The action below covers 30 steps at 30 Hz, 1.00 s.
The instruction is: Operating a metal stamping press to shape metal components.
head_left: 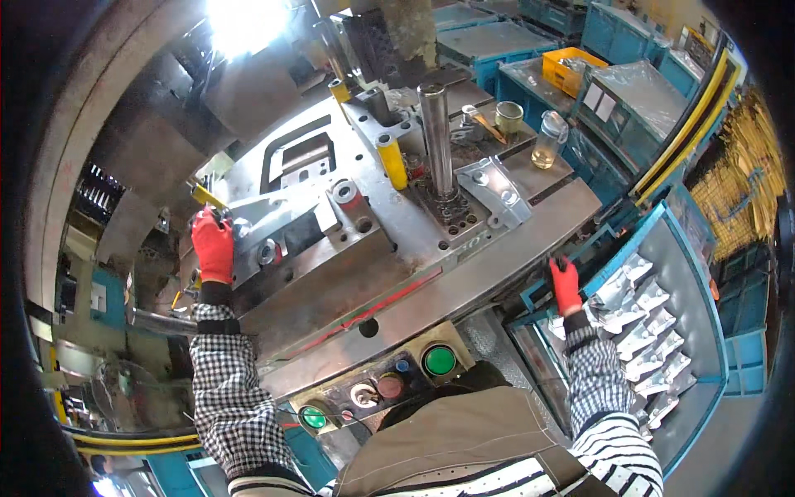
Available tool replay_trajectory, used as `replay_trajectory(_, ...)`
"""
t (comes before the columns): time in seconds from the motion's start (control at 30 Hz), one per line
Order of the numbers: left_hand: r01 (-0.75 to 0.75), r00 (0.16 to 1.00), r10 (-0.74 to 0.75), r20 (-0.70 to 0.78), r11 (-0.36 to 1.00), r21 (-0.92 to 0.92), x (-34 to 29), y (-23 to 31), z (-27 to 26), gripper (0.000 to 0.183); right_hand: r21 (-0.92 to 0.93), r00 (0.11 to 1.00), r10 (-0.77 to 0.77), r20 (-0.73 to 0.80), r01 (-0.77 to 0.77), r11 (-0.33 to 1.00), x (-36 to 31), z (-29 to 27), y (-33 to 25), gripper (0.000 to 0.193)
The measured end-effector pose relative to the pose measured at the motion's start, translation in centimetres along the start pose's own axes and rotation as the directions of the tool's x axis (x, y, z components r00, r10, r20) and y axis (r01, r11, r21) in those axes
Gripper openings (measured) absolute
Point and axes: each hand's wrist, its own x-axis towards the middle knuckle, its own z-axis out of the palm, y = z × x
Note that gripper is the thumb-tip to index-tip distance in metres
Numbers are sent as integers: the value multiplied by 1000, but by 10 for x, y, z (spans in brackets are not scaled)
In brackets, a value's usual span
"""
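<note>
My left hand (214,248), in a red glove with dark fingertips, is at the left end of the metal press die (389,232). Its fingers are curled beside a shiny metal piece (241,228); what they hold, if anything, is hidden. My right hand (566,286), gloved the same way, is beyond the die's right front edge, beside the blue bin (667,248). Its fingertips look slightly apart, and nothing shows between them. Several silver metal brackets (638,319) lie in rows in that bin. A formed metal plate (497,192) rests on the die's right end.
Close to my body is a control panel with a green button (439,359). A steel guide post (436,141) and a yellow post (392,162) rise from the die. A clear jug (548,141) with yellowish liquid stands near the back right corner. Blue crates (497,40) fill the background.
</note>
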Motion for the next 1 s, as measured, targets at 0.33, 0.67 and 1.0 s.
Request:
replay_trajectory(0.33, 204, 938, -300, -176, 884, -420, -127, -24, -165, 32, -714, 951, -74, 301, 276, 644, 173, 61, 7, 67)
replay_trajectory(0.67, 568, 816, -428, 389, 718, -402, -384, -1, -131, 20, -359, 912, 172, 372, -29, 933, 255, 59, 84, 37)
replay_trajectory(1.0, 658, 751, -526, 400, 645, -388, -385, 42, -23, 28, -280, 819, 339, 462, -228, 932, 251, 40, 91, 33)
